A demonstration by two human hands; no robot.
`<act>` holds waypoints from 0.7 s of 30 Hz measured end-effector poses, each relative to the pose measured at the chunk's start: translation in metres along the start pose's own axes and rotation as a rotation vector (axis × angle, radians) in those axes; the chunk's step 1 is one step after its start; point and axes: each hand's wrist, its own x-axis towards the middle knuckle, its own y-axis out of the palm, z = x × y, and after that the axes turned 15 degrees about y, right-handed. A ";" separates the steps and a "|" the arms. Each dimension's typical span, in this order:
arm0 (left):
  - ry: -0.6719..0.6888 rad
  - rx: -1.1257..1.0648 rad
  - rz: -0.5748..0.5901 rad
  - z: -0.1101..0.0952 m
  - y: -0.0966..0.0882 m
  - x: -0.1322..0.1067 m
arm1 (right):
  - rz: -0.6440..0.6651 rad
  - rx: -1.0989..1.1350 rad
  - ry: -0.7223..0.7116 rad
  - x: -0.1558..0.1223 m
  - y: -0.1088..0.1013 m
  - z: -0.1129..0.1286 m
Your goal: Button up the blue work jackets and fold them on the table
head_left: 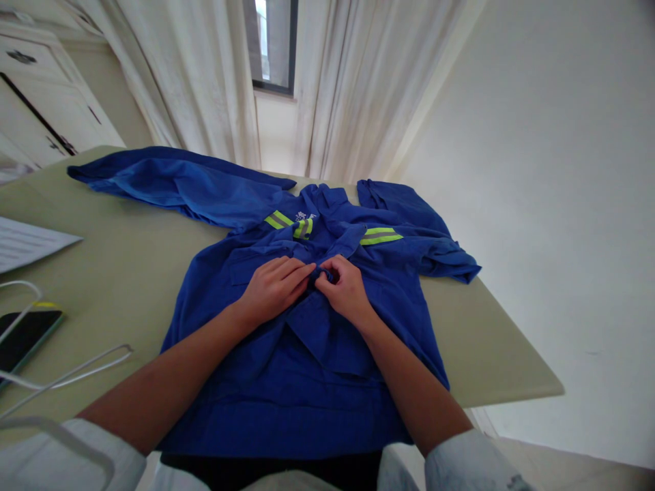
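A blue work jacket (286, 402) with yellow-green and grey reflective strips lies spread on the table, collar at the far side and hem toward me. Its sleeves stretch out to the left and right. At the middle of the front, my left hand (279, 286) is closed on the edge of the jacket's front. Right beside it, my right hand (344, 285) pinches the same bunched cloth between thumb and fingers. The fingertips of both hands nearly meet there. Whether a button or other fastener sits between them is hidden.
The pale green table (491, 341) ends at a corner on the right, near a white wall. At left lie a sheet of paper (31, 244), a phone (25, 337) and a white cable (76, 378). Curtains (205, 82) hang behind.
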 end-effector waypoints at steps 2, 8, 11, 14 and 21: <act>0.012 0.003 0.000 0.000 0.000 -0.001 | -0.010 0.012 -0.003 -0.001 0.001 0.000; -0.066 -0.070 -0.014 0.001 0.001 0.000 | 0.020 0.034 -0.016 0.000 -0.001 0.000; -0.109 -0.112 -0.040 0.004 0.004 -0.001 | 0.061 0.056 -0.033 0.000 -0.002 0.001; -0.138 -0.169 -0.052 0.006 0.006 -0.003 | 0.092 0.063 -0.026 0.000 -0.002 0.001; -0.203 -0.290 -0.016 0.007 0.009 -0.002 | 0.145 0.068 -0.052 0.001 -0.001 -0.001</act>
